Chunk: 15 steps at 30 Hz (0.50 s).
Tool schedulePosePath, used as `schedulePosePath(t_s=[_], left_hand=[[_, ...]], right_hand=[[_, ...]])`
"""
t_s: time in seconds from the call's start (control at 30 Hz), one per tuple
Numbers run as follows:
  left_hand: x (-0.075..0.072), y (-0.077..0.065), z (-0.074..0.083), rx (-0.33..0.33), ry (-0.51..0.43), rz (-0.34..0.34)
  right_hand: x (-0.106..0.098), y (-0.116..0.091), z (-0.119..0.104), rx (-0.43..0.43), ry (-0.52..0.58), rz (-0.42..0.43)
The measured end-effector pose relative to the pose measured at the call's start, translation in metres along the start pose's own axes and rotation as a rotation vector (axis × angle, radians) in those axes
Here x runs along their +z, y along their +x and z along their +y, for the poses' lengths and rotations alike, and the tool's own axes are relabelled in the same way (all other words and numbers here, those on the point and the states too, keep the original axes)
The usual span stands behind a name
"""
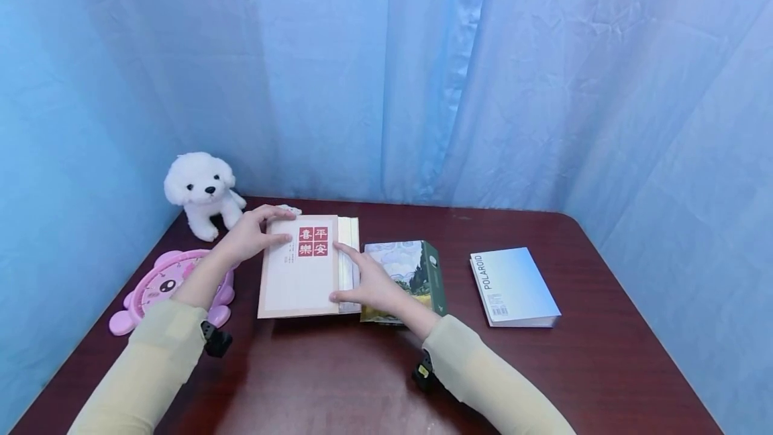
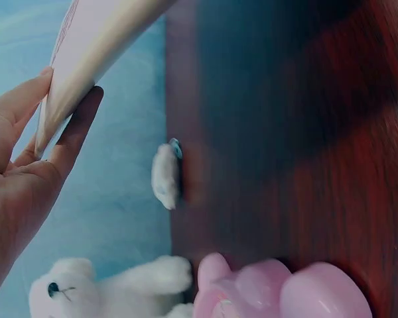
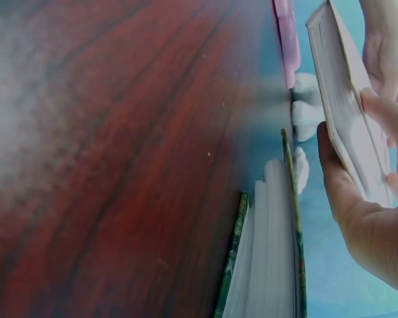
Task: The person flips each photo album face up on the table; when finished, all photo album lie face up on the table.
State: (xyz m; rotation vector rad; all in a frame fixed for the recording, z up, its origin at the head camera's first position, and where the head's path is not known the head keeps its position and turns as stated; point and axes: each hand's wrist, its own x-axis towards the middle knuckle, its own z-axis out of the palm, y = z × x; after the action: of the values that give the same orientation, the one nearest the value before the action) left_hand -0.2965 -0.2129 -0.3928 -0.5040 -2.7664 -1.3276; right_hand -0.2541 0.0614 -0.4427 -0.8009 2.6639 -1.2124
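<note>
Both hands hold a white book with a beige border (image 1: 296, 280) and four red character squares on its cover. My left hand (image 1: 250, 233) grips its left side, with the thumb on the cover and fingers (image 2: 76, 132) beneath in the left wrist view. On the opposite side, my right hand (image 1: 377, 284) pinches the book, thumb on top and fingers (image 3: 338, 172) below. A pale strip of the book shows past the cover's right edge. In the right wrist view the book (image 3: 338, 99) is tilted and raised off the table.
Right beside the held book lies a thick book with a painted landscape cover (image 1: 395, 264) and green spine. Farther right is a blue-white POLAROID album (image 1: 519, 287). A white plush dog (image 1: 205, 193) and a pink clock (image 1: 157, 287) stand at left on the dark red table (image 1: 314, 381).
</note>
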Motion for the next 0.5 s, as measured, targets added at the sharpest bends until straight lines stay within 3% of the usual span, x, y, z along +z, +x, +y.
schedulePosePath(t_s=[0.17,0.5], left_hand=[[0.003,0.003,-0.011,0.034,0.062,-0.027],[0.014,0.010,-0.036,0.096,0.161,-0.111]], right_hand=[[0.001,0.003,0.002,0.002,-0.037,-0.103],[0.001,0.010,0.011,0.006,-0.395,-0.195]])
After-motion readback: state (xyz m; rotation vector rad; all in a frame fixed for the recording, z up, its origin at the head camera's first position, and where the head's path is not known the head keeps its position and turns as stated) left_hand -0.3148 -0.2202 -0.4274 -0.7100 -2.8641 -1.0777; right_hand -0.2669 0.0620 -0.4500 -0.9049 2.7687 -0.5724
